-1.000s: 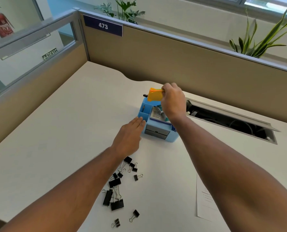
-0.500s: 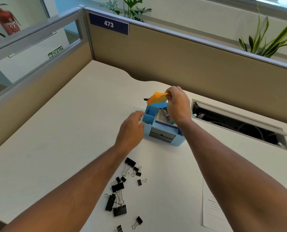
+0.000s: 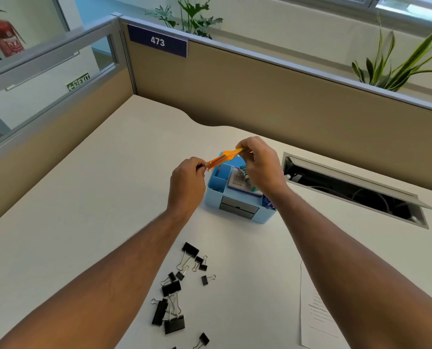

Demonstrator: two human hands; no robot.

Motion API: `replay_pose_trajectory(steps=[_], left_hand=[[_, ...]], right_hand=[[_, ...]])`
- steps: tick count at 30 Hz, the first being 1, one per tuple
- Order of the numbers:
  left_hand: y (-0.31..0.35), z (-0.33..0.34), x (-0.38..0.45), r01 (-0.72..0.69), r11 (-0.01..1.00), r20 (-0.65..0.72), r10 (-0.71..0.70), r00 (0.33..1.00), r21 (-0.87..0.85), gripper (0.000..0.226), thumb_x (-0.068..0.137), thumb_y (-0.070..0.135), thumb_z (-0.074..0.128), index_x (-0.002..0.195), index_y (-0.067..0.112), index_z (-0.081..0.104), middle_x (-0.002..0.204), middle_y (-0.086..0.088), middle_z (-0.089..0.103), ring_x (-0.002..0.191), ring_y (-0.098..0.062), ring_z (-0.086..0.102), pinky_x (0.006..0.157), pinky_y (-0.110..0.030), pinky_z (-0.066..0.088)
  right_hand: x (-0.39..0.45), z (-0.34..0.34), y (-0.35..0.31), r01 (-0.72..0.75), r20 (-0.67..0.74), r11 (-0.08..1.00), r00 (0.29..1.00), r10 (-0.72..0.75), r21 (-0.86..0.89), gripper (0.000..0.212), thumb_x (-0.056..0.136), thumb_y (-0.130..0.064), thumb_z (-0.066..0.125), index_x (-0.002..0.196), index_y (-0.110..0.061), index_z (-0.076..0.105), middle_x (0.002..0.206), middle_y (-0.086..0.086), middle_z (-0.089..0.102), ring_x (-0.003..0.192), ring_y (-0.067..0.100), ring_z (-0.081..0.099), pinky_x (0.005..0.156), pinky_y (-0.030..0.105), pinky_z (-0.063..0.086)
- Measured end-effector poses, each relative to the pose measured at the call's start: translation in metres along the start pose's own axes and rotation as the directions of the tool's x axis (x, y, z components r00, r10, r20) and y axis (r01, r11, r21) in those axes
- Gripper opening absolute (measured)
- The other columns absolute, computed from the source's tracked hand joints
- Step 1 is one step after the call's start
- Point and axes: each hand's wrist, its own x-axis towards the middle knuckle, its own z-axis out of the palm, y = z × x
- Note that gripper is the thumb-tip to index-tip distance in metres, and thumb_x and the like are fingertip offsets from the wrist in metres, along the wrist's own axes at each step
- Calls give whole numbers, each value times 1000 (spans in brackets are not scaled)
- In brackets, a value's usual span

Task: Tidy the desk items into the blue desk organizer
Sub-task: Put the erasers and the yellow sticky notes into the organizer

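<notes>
A blue desk organizer (image 3: 216, 187) stands mid-desk, with a grey drawer front and several compartments holding small items. Just above its back left corner, an orange and yellow sticky-note pad (image 3: 222, 158) hangs edge-on between both hands. My left hand (image 3: 187, 180) pinches its lower left end. My right hand (image 3: 261, 165) pinches the upper right end and hides part of the organizer. Several black binder clips (image 3: 174, 288) lie loose on the desk in front of the organizer, between my forearms.
An open cable hatch (image 3: 355, 190) is sunk into the desk right of the organizer. A printed sheet of paper (image 3: 315, 313) lies at the near right. Tan partition walls (image 3: 260, 96) close off the back and left of the desk.
My left hand rose from beside the organizer and took the free end of the orange pad. The pad now lies stretched between both hands, turned edge-on.
</notes>
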Motion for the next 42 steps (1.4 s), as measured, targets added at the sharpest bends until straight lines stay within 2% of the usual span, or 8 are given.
replay_pose_trajectory(steps=[4, 7, 11, 16, 26, 30, 37, 42], left_hand=[[-5, -8, -11, -35, 999, -4, 35, 999, 11, 16, 99, 13, 55, 110, 12, 67, 101, -3, 69, 86, -9, 61, 70, -8, 43], [-16, -11, -38, -228, 974, 140, 223, 965, 16, 17, 100, 14, 52, 110, 14, 65, 102, 0, 65, 86, -8, 61, 73, -17, 53], [-41, -6, -91, -573, 819, 514, 488, 706, 9, 24, 93, 7, 59, 115, 15, 67, 101, -1, 64, 87, -14, 60, 76, -28, 55], [-70, 8, -142, -690, 723, 737, 444, 510, 42, 41, 70, 11, 74, 108, 22, 68, 93, 6, 57, 78, -13, 54, 64, -25, 46], [-64, 17, -149, -694, 710, 728, 413, 548, 120, 17, 81, 13, 61, 92, 25, 65, 85, 8, 52, 76, -12, 45, 62, -25, 38], [-64, 13, -148, -662, 745, 699, 432, 570, 80, 23, 94, 27, 43, 106, 23, 62, 94, 7, 54, 83, -13, 48, 68, -29, 44], [-72, 0, -131, -467, 882, 561, 358, 746, 59, 28, 94, 27, 51, 115, 18, 67, 103, 6, 60, 94, -12, 53, 80, -30, 49], [-77, -7, -125, -330, 941, 453, 262, 852, 78, 23, 93, 13, 59, 114, 16, 69, 105, 4, 62, 98, -11, 55, 84, -29, 52]], right_hand=[[4, -1, 4, -88, -114, 996, 990, 87, -4, 11, 96, -4, 58, 101, -10, 66, 100, 2, 65, 86, 17, 58, 72, 31, 50], [6, 3, 7, -169, -185, 984, 970, 157, -54, 11, 97, -6, 57, 102, -9, 66, 99, 6, 66, 84, 23, 58, 69, 31, 43], [7, 12, 7, -246, -185, 956, 959, 216, -158, 15, 98, -11, 53, 106, -10, 66, 102, 7, 66, 88, 25, 59, 70, 29, 37], [7, 22, 5, -273, -154, 924, 959, 239, -267, 17, 96, -11, 53, 108, -10, 65, 102, 9, 66, 90, 27, 57, 71, 34, 42], [6, 32, 3, -259, -54, 856, 963, 263, -447, 23, 96, -16, 53, 111, -13, 69, 107, 8, 71, 100, 28, 53, 83, 40, 38], [1, 29, 2, -227, -45, 879, 972, 230, -420, 30, 96, -16, 55, 123, -14, 68, 116, 7, 72, 110, 27, 51, 89, 41, 38], [-38, 23, -8, -117, -182, 939, 981, 59, -323, 12, 96, -15, 57, 97, -11, 68, 94, 7, 68, 87, 23, 53, 70, 39, 48], [-112, 35, -23, -215, -100, 969, 974, 203, -125, 12, 99, -20, 55, 97, -14, 64, 94, 2, 65, 82, 15, 56, 66, 33, 53]])
